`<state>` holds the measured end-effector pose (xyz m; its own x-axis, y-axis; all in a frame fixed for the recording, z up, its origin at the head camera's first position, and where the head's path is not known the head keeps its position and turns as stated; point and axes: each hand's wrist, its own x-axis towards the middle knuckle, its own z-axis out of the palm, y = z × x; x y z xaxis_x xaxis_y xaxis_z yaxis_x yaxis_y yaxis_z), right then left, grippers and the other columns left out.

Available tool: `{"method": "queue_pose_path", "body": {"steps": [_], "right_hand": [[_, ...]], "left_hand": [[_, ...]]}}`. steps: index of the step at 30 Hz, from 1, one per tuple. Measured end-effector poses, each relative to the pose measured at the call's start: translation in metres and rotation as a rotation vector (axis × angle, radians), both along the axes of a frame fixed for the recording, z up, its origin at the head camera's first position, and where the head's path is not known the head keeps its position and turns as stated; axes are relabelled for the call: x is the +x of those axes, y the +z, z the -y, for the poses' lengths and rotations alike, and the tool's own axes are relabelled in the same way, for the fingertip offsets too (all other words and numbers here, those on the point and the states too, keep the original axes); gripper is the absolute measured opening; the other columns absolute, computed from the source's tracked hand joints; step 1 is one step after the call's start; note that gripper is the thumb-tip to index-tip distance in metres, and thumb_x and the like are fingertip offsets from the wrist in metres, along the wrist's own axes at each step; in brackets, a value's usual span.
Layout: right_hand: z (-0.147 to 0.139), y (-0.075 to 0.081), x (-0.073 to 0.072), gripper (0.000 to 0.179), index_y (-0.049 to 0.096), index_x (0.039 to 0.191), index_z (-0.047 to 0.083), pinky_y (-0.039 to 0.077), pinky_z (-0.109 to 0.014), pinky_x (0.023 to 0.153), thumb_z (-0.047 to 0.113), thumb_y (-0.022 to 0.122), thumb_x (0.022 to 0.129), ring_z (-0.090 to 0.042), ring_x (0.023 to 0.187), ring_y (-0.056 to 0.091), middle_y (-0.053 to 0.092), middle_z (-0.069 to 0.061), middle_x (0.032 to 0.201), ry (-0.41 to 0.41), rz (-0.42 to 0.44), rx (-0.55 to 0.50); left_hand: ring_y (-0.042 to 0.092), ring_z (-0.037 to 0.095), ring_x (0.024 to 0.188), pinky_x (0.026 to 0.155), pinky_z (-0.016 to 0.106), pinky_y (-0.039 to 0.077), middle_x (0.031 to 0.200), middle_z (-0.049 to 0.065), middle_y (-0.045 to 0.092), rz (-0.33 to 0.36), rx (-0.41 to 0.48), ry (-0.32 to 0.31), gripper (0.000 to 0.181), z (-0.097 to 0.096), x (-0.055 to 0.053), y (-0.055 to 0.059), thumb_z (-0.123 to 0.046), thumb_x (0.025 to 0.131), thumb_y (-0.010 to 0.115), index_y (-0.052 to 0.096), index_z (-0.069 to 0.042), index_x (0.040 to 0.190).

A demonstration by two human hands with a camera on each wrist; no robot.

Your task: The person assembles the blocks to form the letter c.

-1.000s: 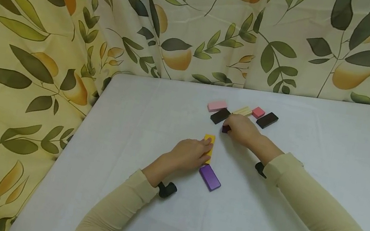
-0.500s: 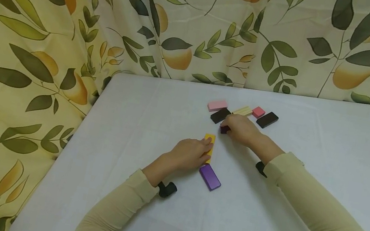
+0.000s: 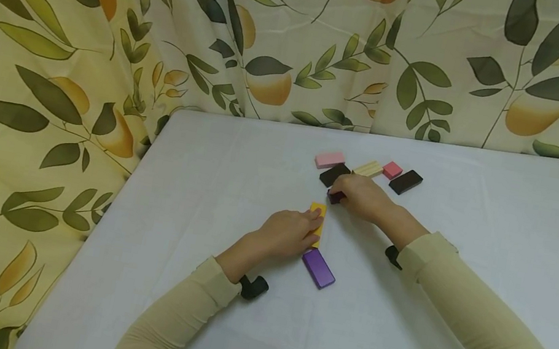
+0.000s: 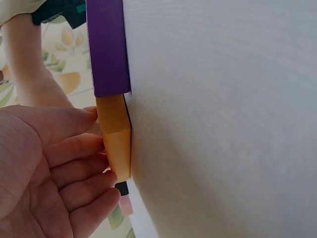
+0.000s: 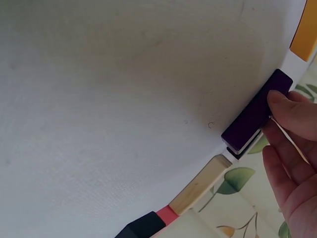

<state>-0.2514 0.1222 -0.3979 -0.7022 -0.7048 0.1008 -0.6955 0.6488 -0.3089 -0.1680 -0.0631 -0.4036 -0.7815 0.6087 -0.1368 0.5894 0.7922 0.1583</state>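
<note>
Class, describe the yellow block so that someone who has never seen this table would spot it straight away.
On the white table, find the left hand near the middle of the head view. Its fingers rest on the yellow block, just beyond the bright purple block. Strong yellow sets it apart from that neighbour and from the dark purple block in the right hand.

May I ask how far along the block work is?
Seemingly done: the bright purple block meets the yellow block at its near end. In hand: left hand touches yellow; right hand holds the dark purple block, apart. Likely left: pink, cream, red and two black blocks.
</note>
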Motion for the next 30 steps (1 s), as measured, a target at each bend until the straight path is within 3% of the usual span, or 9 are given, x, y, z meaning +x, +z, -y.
{"method": "queue_pose_path", "body": {"steps": [15,30], "right_hand": [[0.0024,-0.0048,0.0014,0.024,0.068,0.094,-0.004,0.045,-0.044,0.085,-0.017,0.06,0.076,-0.031,0.095,0.059,0.065,-0.015,0.096,0.057,-0.033,-0.047],[0.0072,-0.0044,0.0037,0.023,0.069,0.095,-0.003,0.045,-0.043,0.086,-0.015,0.06,0.078,-0.029,0.095,0.06,0.066,-0.014,0.096,0.072,-0.013,-0.047]], "left_hand": [[0.049,0.02,0.118,0.087,0.032,0.044,0.139,0.006,0.041,0.006,0.023,-0.007,0.042,0.0014,-0.0013,-0.0012,-0.028,0.096,0.046,0.049,-0.009,0.134],[0.049,0.02,0.117,0.086,0.032,0.045,0.139,0.005,0.041,0.003,0.018,-0.003,0.042,0.001,-0.0006,-0.001,-0.029,0.096,0.048,0.049,-0.01,0.134]]}}
